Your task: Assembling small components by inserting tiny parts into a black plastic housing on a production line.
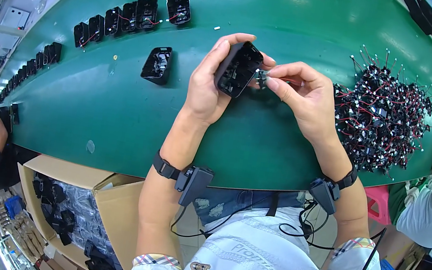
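Observation:
My left hand (209,78) is wrapped round a black plastic housing (239,70), a hollow box tilted with its open side toward the right. Between the thumb and fingers of my right hand (303,95) is a small black connector part (261,78) with red wires running back under the fingers. The part is at the right rim of the housing; whether it touches the rim I cannot tell. To the left of my hands, another open black housing (157,65) lies on the green table (182,135).
A large heap of wired black parts (381,115) covers the table's right side. Several housings (129,16) stand in a row at the back left, one more (178,7) beside them. A cardboard box (117,215) of black pieces is below the front edge. People sit at both ends.

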Action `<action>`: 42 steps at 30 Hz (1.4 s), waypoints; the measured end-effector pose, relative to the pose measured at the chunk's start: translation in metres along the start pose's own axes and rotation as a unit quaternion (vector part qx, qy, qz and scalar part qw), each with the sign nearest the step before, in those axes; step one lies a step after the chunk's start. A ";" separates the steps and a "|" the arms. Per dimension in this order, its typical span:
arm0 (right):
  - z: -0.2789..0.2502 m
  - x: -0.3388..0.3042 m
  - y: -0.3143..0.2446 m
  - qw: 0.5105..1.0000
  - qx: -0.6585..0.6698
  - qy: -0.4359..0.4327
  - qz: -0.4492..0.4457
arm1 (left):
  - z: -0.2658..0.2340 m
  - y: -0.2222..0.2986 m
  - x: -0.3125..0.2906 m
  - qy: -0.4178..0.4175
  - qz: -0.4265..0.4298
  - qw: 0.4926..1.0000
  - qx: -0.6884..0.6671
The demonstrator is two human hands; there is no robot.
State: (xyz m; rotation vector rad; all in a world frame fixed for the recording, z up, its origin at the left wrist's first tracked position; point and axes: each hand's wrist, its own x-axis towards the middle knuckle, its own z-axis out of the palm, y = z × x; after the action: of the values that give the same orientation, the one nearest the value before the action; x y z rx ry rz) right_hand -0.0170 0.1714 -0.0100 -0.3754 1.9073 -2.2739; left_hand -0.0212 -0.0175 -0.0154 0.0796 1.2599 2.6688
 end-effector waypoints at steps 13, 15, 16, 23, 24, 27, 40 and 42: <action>0.006 -0.006 -0.013 0.917 -0.295 0.001 -0.268 | 0.000 0.000 -0.003 0.024 0.060 0.986 0.154; 0.008 -0.006 -0.014 0.905 -0.303 -0.002 -0.299 | 0.000 0.000 -0.004 -0.018 0.061 0.993 0.097; 0.009 -0.007 -0.014 0.892 -0.311 -0.007 -0.329 | 0.000 -0.001 -0.004 -0.018 0.060 0.993 0.097; 0.009 -0.007 -0.015 0.898 -0.330 0.024 -0.288 | 0.004 -0.009 -0.005 -0.068 0.031 0.996 0.043; 0.008 -0.006 -0.015 0.898 -0.330 0.025 -0.288 | 0.004 -0.009 -0.005 -0.070 0.031 0.996 0.040; 0.006 -0.004 -0.014 0.866 -0.379 0.011 -0.327 | -0.001 -0.006 -0.005 -0.104 0.006 0.994 0.021; 0.003 -0.008 -0.016 0.881 -0.360 0.018 -0.306 | 0.012 -0.013 0.003 -0.094 0.032 0.992 0.083; 0.003 -0.007 -0.021 0.875 -0.367 0.018 -0.316 | 0.016 -0.010 0.005 -0.093 0.028 0.992 0.083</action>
State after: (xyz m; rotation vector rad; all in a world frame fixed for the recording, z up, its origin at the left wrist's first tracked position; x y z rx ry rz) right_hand -0.0082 0.1740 0.0101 -1.2033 2.9532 -1.6900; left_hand -0.0223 0.0016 -0.0126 0.3828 1.4325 2.5267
